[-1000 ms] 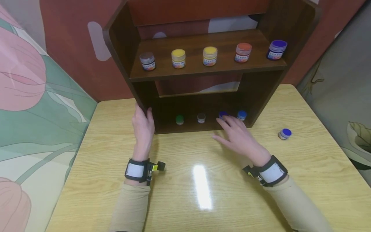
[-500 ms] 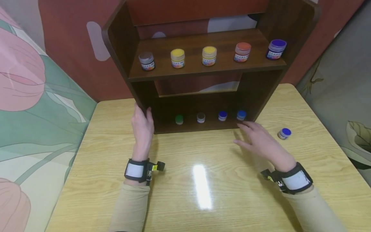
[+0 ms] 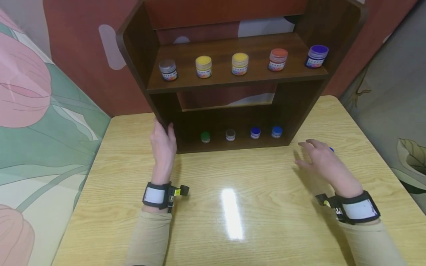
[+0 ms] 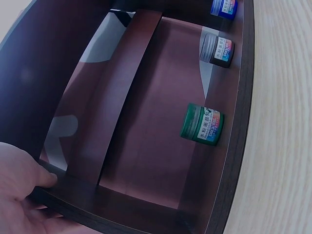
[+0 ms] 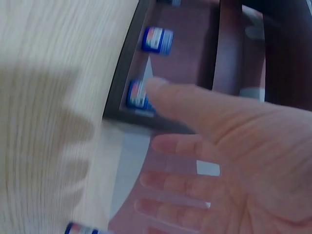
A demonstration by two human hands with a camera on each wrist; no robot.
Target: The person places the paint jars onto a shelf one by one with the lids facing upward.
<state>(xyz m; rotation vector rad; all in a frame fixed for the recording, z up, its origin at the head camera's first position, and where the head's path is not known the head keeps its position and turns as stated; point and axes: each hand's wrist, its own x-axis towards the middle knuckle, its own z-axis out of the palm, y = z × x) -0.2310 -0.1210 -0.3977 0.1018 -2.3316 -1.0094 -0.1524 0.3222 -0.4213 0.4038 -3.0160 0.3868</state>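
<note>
My left hand (image 3: 162, 149) grips the left side panel of a dark brown two-tier shelf (image 3: 213, 85), thumb inside and fingers outside in the left wrist view. On the shelf's lower tier stand a green paint jar (image 4: 204, 124), a dark jar with a clear lid (image 4: 218, 50), a dark blue jar (image 3: 255, 133) and a lighter blue jar (image 3: 277, 132). To the shelf's right, my right hand (image 3: 324, 162) hovers over the table with fingers spread and holds nothing. Behind it, a loose blue-lidded paint jar (image 3: 331, 149) is mostly hidden in the head view; its edge shows in the right wrist view.
The upper tier carries a dark jar (image 3: 168, 70), two yellow jars (image 3: 203, 67), a red jar (image 3: 277, 60) and a purple-blue jar (image 3: 317, 57). All this stands on a light wooden table (image 3: 199, 221), against a painted wall (image 3: 80, 74) with flower patterns.
My right hand has moved right, from in front of the lower-tier blue jars to the loose jar on the table, which it now partly covers. My left hand has stayed on the shelf.
</note>
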